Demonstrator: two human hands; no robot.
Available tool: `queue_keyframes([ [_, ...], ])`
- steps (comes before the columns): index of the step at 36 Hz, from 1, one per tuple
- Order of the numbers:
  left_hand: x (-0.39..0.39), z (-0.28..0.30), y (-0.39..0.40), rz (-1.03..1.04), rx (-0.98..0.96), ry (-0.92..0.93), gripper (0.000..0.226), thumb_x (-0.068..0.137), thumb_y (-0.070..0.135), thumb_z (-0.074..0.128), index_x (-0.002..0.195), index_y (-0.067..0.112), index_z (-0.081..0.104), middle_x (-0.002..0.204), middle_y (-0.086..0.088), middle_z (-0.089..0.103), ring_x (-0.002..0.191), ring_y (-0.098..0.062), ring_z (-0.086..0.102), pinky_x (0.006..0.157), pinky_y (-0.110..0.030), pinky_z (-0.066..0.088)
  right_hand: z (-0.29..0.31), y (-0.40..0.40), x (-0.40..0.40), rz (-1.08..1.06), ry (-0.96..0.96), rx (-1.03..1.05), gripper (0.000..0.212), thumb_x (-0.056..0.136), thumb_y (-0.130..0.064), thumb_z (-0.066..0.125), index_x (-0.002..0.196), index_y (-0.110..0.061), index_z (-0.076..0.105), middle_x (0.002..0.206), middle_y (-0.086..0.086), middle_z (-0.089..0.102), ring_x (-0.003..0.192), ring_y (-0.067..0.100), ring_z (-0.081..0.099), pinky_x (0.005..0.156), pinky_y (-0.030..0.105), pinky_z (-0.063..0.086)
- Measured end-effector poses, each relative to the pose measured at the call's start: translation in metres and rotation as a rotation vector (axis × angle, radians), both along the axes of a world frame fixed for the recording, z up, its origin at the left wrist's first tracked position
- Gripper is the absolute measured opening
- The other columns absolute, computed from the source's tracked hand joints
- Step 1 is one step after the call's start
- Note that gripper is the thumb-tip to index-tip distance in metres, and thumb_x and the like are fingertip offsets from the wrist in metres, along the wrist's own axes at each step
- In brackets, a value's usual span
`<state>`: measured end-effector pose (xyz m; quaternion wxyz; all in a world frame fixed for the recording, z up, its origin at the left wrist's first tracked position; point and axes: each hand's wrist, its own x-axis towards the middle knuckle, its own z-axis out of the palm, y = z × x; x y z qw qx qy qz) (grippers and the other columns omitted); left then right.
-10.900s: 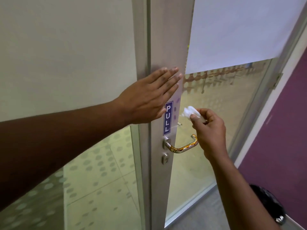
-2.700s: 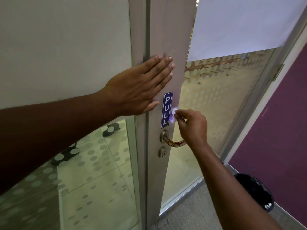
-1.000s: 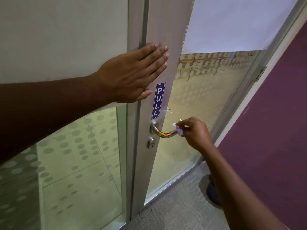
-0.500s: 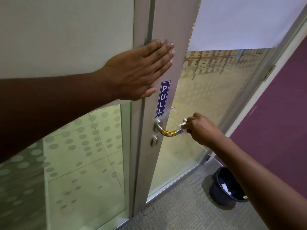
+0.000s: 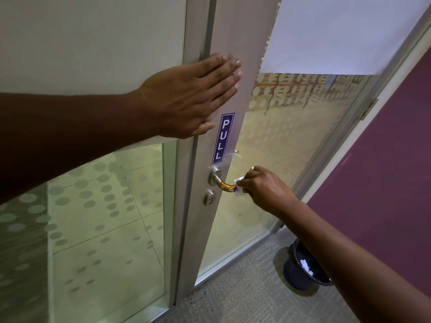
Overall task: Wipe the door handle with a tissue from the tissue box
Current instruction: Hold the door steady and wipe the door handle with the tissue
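A curved metal door handle [image 5: 223, 183] sticks out from the grey door frame [image 5: 203, 229], below a blue PULL sticker [image 5: 222, 138]. My right hand [image 5: 263, 188] is closed around a small white tissue [image 5: 239, 185] and presses it on the handle's outer half. Only a scrap of the tissue shows past my fingers. My left hand [image 5: 186, 99] lies flat, fingers together, against the door frame above the sticker. No tissue box is in view.
A keyhole [image 5: 210, 198] sits under the handle. The door has frosted dotted glass [image 5: 291, 141] and a white sheet [image 5: 338, 33] covers its top. A dark bin [image 5: 303, 269] with white scraps stands on the grey carpet by the purple wall [image 5: 384, 183].
My right hand with the tissue has come down from beside the sticker onto the handle and has slid along it toward the door. My left hand stays flat on the frame.
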<state>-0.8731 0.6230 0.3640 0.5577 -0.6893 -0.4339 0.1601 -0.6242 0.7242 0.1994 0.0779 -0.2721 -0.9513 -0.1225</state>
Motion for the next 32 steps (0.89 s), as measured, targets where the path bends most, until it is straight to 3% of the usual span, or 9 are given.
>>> queue_keyframes([
  [8,0.001,0.0,0.001,-0.017,0.001,0.0,0.083,0.1,0.05,-0.007,0.156,-0.01,-0.002,0.163,-0.035,0.005,0.154,-0.048,0.008,0.126,-0.053,0.013,-0.002,-0.013,-0.028,-0.009,0.062,-0.081,0.024,0.095,-0.02,0.062,0.116,-0.022,0.073,0.101,0.0,0.072,0.089,0.021,0.055,0.077,0.037,0.048],
  [11,0.0,0.001,0.0,-0.024,0.007,0.004,0.082,0.1,0.05,-0.006,0.156,-0.01,0.001,0.164,-0.034,0.008,0.154,-0.047,0.01,0.126,-0.053,0.013,-0.001,-0.02,-0.045,-0.074,0.076,-0.046,0.017,0.094,-0.022,0.064,0.105,-0.018,0.076,0.095,0.002,0.074,0.088,0.024,0.06,0.07,0.031,0.042],
  [15,0.001,0.0,-0.001,-0.014,0.002,0.007,0.083,0.101,0.051,-0.005,0.157,-0.009,0.002,0.164,-0.033,0.008,0.154,-0.046,0.01,0.127,-0.052,0.012,-0.004,-0.032,-0.063,-0.257,0.093,0.025,0.008,0.089,-0.016,0.065,0.085,-0.014,0.071,0.08,0.005,0.069,0.078,0.028,0.061,0.065,0.033,0.035],
  [18,0.0,0.0,0.0,-0.008,0.005,0.011,0.083,0.1,0.051,-0.006,0.157,-0.009,0.001,0.164,-0.033,0.007,0.154,-0.046,0.01,0.127,-0.052,0.013,-0.006,-0.034,-0.068,-0.303,0.135,0.002,0.007,0.086,-0.011,0.063,0.081,-0.012,0.068,0.077,0.006,0.067,0.075,0.029,0.061,0.063,0.033,0.035],
  [21,0.002,0.0,-0.002,-0.001,0.003,0.014,0.083,0.1,0.051,-0.007,0.157,-0.009,0.001,0.164,-0.033,0.007,0.154,-0.046,0.01,0.127,-0.051,0.013,0.004,-0.023,-0.063,-0.332,0.177,-0.163,0.016,0.09,-0.024,0.061,0.089,-0.014,0.074,0.084,0.009,0.072,0.078,0.031,0.065,0.069,0.034,0.052],
  [24,0.002,0.001,-0.002,0.007,-0.013,-0.001,0.082,0.101,0.05,-0.005,0.157,-0.009,0.0,0.164,-0.033,0.006,0.154,-0.046,0.009,0.127,-0.052,0.013,0.023,-0.012,-0.05,-0.311,0.211,-0.304,0.028,0.091,-0.04,0.063,0.09,-0.016,0.077,0.083,0.009,0.073,0.075,0.031,0.065,0.063,0.033,0.05],
  [28,0.001,0.001,-0.001,0.001,-0.003,0.0,0.082,0.1,0.051,-0.005,0.157,-0.008,0.001,0.165,-0.032,0.007,0.154,-0.045,0.009,0.127,-0.051,0.013,0.04,-0.003,-0.04,-0.241,0.193,-0.343,0.025,0.091,-0.023,0.066,0.115,-0.02,0.074,0.111,0.003,0.075,0.097,0.024,0.069,0.076,0.031,0.052],
  [32,0.001,0.001,-0.001,0.017,-0.002,0.022,0.083,0.1,0.052,-0.005,0.157,-0.008,0.001,0.165,-0.032,0.008,0.154,-0.045,0.011,0.127,-0.05,0.013,0.039,-0.009,-0.048,-0.176,0.124,-0.289,0.032,0.092,-0.011,0.063,0.123,-0.019,0.069,0.114,0.007,0.073,0.096,0.028,0.068,0.084,0.039,0.056],
])
